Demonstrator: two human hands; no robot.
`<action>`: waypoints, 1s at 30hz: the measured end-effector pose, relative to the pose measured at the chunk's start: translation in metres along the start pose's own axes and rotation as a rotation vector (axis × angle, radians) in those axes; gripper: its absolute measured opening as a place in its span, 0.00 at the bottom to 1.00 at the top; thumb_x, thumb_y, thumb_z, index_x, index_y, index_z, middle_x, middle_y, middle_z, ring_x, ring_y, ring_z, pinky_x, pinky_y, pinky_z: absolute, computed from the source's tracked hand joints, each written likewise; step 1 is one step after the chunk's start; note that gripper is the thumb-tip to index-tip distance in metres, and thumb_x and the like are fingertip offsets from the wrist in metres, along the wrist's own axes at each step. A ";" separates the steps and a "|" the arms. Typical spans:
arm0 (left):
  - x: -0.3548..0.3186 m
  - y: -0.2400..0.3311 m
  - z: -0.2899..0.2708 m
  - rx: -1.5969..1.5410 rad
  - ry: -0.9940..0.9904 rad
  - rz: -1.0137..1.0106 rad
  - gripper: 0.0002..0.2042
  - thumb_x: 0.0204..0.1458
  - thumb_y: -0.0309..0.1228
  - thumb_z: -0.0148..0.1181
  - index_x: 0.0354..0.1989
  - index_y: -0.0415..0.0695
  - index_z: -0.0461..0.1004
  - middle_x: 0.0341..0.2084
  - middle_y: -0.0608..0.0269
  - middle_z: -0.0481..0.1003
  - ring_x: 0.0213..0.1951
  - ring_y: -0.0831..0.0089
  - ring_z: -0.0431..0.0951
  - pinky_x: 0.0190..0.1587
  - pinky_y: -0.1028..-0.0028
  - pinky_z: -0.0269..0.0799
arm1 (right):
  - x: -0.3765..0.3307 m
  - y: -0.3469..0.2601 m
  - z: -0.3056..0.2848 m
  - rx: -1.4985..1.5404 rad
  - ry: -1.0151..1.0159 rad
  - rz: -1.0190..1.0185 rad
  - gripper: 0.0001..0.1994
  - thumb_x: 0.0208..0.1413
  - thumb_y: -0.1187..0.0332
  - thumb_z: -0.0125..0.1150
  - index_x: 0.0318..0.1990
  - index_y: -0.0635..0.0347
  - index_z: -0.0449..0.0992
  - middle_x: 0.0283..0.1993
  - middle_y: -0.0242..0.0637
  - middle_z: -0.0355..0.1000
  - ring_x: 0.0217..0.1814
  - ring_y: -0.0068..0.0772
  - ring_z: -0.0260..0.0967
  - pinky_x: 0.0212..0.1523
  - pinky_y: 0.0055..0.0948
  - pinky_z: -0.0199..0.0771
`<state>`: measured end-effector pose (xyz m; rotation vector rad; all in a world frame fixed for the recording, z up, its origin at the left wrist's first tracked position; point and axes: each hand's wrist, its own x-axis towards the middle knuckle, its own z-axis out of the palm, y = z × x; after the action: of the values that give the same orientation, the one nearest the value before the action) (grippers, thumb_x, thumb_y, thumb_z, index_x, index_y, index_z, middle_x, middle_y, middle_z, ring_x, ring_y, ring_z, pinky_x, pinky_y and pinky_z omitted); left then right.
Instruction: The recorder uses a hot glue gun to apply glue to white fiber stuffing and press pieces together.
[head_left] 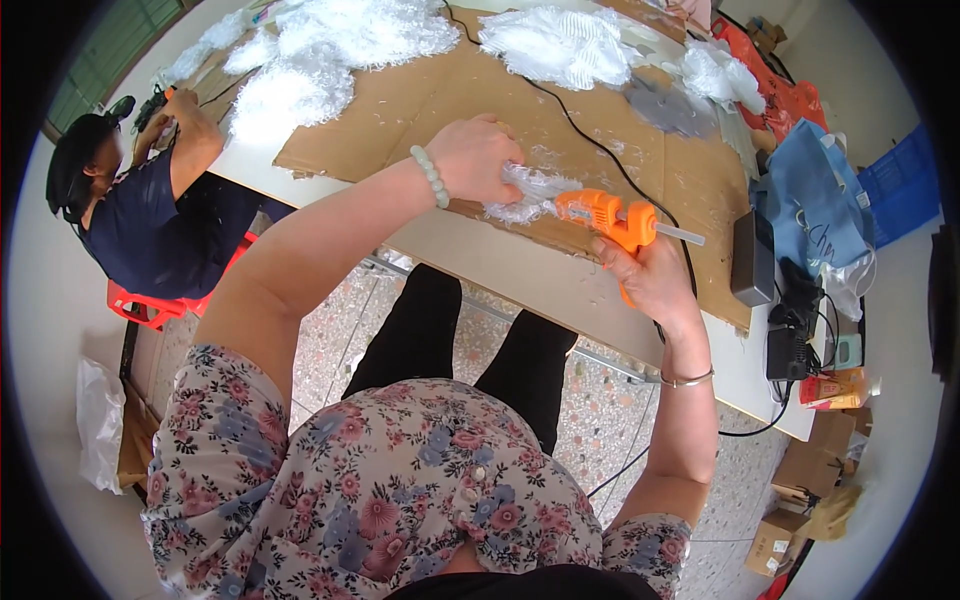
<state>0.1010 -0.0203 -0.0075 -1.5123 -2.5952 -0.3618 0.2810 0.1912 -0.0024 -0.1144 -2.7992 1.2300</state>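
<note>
My right hand (655, 280) is wrapped round the handle of an orange hot glue gun (610, 215), with a whitish glue stick (682, 234) jutting from its back end. The gun's front points left, at a small piece of white fringed material (535, 190) on the cardboard. My left hand (472, 160) has its fingers closed on the left side of that piece; the fingertips are partly hidden. Whether the nozzle touches the material cannot be made out. Brown cardboard (420, 110) lies under both hands on a white table (480, 265).
White fringed heaps (350, 40) and a white fringed pile (560, 45) lie along the far side. A black cord (590, 135) crosses the cardboard. A dark box (752, 258) and a blue bag (815, 190) stand at right. Another person (150, 210) works at the left.
</note>
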 end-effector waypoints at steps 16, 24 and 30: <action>0.018 -0.006 -0.004 -0.033 -0.166 -0.005 0.18 0.33 0.40 0.67 0.33 0.45 0.77 0.31 0.57 0.75 0.41 0.58 0.73 0.43 0.66 0.70 | -0.002 -0.002 0.001 0.145 0.050 0.010 0.14 0.54 0.63 0.60 0.43 0.64 0.73 0.29 0.27 0.68 0.31 0.18 0.62 0.34 0.21 0.65; 0.014 -0.003 0.000 -0.120 -0.131 -0.028 0.14 0.35 0.36 0.65 0.28 0.43 0.71 0.27 0.57 0.74 0.37 0.57 0.73 0.38 0.65 0.69 | 0.005 0.004 0.006 0.107 0.011 0.065 0.14 0.55 0.65 0.60 0.45 0.64 0.71 0.30 0.27 0.68 0.31 0.17 0.61 0.34 0.20 0.63; 0.000 -0.002 0.006 -0.246 -0.052 -0.086 0.14 0.38 0.33 0.63 0.34 0.44 0.70 0.28 0.57 0.74 0.35 0.57 0.73 0.37 0.64 0.68 | -0.011 0.000 -0.018 0.361 0.175 -0.035 0.17 0.57 0.57 0.58 0.45 0.62 0.71 0.30 0.27 0.69 0.29 0.15 0.59 0.29 0.18 0.59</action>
<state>0.0991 -0.0195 -0.0136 -1.5007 -2.7462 -0.6828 0.2941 0.2030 0.0094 -0.1403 -2.3797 1.6055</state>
